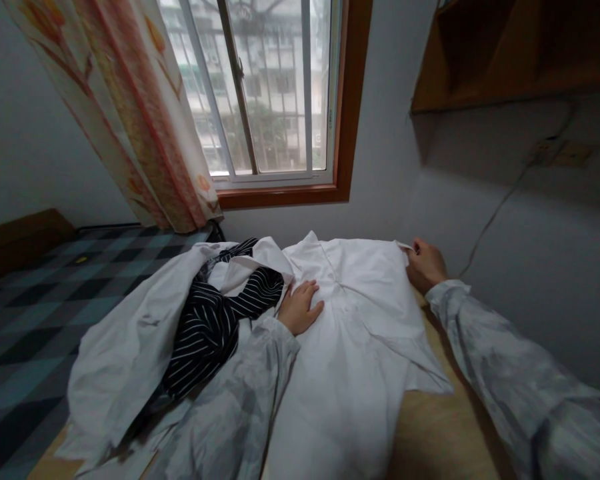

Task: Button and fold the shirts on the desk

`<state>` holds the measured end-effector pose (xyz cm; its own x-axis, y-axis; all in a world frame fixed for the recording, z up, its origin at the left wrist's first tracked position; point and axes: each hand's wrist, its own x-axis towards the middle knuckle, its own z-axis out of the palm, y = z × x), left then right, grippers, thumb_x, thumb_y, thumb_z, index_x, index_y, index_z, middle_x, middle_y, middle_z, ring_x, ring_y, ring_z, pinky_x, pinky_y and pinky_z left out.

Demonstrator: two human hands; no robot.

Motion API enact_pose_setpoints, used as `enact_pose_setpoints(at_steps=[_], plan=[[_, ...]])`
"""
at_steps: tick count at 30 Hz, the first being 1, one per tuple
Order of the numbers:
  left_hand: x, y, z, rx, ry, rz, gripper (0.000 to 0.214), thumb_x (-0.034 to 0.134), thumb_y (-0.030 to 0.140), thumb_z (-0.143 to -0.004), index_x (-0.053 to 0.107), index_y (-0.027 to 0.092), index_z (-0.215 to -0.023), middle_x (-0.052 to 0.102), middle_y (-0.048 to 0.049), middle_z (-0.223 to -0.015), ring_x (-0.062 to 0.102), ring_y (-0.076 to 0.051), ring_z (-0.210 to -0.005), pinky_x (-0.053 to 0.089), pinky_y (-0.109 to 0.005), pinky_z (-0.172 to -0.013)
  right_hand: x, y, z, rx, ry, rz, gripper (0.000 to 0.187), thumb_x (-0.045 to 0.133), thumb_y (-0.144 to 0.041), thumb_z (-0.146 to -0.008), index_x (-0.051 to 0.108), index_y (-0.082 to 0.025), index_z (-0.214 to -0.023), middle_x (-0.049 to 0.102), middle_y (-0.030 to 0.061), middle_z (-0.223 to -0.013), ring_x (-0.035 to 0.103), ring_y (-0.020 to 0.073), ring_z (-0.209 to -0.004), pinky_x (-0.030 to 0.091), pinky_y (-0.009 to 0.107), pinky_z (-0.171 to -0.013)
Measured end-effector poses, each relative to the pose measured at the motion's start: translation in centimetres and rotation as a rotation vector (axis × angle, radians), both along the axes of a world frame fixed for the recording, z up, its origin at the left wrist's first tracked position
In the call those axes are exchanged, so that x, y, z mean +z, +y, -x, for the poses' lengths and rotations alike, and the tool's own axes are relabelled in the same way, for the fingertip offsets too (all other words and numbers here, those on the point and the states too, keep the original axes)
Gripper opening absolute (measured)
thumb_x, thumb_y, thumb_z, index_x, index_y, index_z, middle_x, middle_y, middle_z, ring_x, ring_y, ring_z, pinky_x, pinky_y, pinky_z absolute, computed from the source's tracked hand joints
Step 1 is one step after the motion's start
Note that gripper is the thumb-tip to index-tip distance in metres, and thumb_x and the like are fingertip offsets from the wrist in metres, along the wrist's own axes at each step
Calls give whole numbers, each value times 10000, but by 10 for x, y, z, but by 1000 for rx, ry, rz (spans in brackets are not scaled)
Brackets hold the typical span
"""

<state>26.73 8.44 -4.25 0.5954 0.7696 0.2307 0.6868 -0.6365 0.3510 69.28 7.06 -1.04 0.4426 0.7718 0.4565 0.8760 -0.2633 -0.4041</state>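
Note:
A white shirt lies spread flat on a wooden surface. My left hand rests palm down on the shirt's left shoulder area, fingers stretched out and together. My right hand is at the shirt's far right corner, fingers curled and pinching the fabric edge. Both arms wear pale grey patterned sleeves.
A heap of white garments with a black-and-white striped one lies to the left. A checked blue-grey bedcover extends further left. Behind are a window, a floral curtain, a wall shelf and a hanging cable.

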Motion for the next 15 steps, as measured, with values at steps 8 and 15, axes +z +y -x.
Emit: enact_pose_setpoints(at_steps=[8, 15], plan=[[-2, -1, -1, 9, 2, -36, 471, 566, 414, -1015, 593, 225, -1445, 507, -118, -1659, 439, -311, -1558, 191, -597, -1329, -52, -24, -4, -24, 74, 326, 273, 642, -406, -858, 839, -218, -854, 792, 177, -917, 702, 304, -860, 455, 370, -755], [-3, 1, -2, 14, -3, -50, 448, 584, 397, -1005, 604, 222, -1417, 521, -132, -1645, 447, -310, -1550, 175, -592, -1330, -60, -12, 21, 38, -46, 220, 349, 492, -255, -992, 803, -178, -1131, 777, 189, -1210, 688, 305, -1080, 466, 382, -940]])
